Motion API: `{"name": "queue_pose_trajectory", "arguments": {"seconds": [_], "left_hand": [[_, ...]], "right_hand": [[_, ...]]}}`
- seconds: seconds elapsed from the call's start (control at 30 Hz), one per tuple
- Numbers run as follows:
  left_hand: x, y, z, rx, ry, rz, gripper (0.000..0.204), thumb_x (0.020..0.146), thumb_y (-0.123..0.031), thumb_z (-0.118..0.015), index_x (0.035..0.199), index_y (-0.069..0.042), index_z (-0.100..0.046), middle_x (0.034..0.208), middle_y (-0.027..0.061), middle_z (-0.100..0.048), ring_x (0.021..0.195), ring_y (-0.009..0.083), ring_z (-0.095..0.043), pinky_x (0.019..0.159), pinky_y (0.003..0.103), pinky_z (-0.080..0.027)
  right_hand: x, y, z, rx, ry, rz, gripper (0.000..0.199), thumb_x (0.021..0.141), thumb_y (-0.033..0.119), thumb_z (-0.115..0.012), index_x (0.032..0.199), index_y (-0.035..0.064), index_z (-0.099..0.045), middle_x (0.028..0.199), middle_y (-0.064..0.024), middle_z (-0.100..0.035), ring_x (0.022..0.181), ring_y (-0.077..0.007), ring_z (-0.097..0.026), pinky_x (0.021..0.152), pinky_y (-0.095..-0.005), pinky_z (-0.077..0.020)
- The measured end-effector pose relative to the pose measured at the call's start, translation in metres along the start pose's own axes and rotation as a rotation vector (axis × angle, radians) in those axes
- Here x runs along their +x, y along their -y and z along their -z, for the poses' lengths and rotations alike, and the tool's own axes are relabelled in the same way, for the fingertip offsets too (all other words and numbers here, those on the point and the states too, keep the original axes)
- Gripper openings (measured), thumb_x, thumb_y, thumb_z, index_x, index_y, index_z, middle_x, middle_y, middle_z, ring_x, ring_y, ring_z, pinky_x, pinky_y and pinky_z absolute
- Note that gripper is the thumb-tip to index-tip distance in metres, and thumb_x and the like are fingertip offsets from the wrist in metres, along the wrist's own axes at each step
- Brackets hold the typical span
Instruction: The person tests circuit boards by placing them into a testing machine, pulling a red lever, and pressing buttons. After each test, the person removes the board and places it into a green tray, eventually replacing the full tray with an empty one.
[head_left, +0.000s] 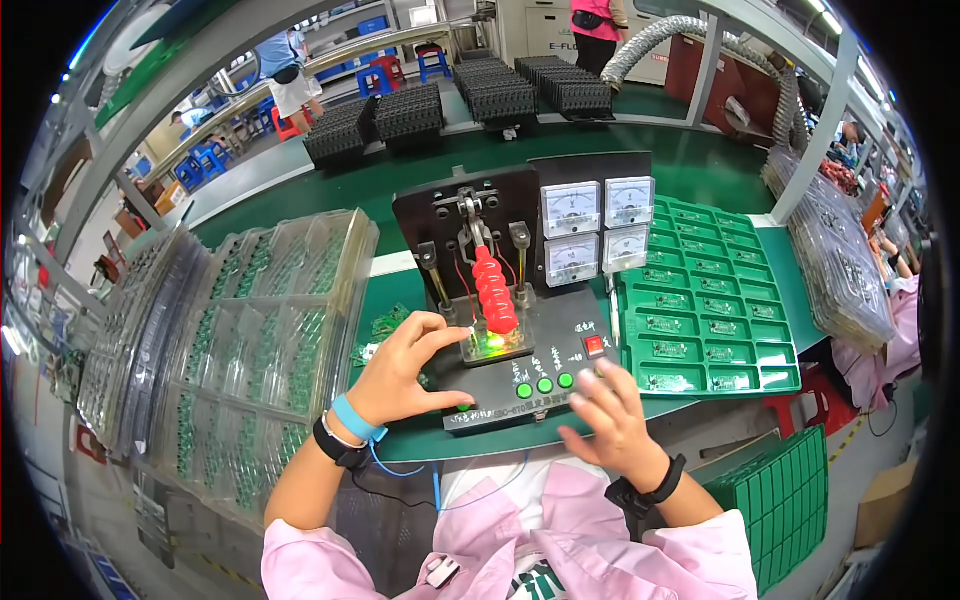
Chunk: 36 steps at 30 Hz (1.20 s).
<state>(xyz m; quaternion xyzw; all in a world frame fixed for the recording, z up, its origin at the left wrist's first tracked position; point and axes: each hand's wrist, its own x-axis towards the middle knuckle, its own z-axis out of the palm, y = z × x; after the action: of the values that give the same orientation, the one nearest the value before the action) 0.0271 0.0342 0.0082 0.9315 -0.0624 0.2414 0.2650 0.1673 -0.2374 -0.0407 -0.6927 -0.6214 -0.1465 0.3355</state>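
Here's the right hand (615,425), fingers loosely spread near the red switch (594,345); whether it touches, I can't tell. Left hand (395,378) stretches wide, thumb to the control box (555,340), index at the glowing plate (497,348) below the red-handled clamp (492,290). Behind: four meters (572,210); far off, black racks (497,95).

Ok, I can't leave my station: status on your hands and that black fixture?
Left hand spread at the fixture; right hand open near red switch. Fixture glowing green-yellow under red handle. Handle partly hides the lit spot.
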Motion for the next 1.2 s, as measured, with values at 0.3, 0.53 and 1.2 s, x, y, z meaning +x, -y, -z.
{"name": "queue_pose_trajectory", "arguments": {"seconds": [0.3,0.53,1.2], "left_hand": [[-0.009,0.005,-0.003,0.132,-0.094,-0.075,0.081,0.062,-0.048,-0.085,0.131,-0.018,-0.056,0.114,0.0107,-0.047,0.103,0.0299,-0.049,0.099,0.051,-0.04],[-0.005,-0.004,-0.002,0.391,0.162,-0.008,0.088,0.059,-0.056,-0.083,0.135,-0.022,-0.053,0.112,0.0097,-0.045,0.107,0.0316,-0.047,0.103,0.058,-0.034],[-0.027,0.046,0.002,0.464,-0.017,0.234,0.025,0.068,-0.015,-0.079,0.089,-0.007,-0.068,0.099,0.0092,-0.057,0.098,0.0303,-0.055,0.088,0.042,-0.044]], "right_hand": [[-0.012,0.005,-0.021,-0.131,0.029,0.027,0.048,0.076,0.03,-0.073,0.119,0.0105,-0.064,0.13,-0.0045,-0.061,0.116,-0.0253,-0.056,0.101,-0.0419,-0.0374],[-0.008,0.003,-0.018,-0.071,0.004,0.013,0.042,0.074,0.025,-0.075,0.111,0.0084,-0.066,0.126,-0.006,-0.063,0.111,-0.0246,-0.059,0.096,-0.041,-0.0419],[0.156,-0.022,0.009,0.362,-0.418,-0.159,0.034,0.085,0.004,-0.061,0.118,-0.0018,-0.056,0.124,-0.0191,-0.057,0.114,-0.03,-0.057,0.098,-0.0381,-0.0429]]}}
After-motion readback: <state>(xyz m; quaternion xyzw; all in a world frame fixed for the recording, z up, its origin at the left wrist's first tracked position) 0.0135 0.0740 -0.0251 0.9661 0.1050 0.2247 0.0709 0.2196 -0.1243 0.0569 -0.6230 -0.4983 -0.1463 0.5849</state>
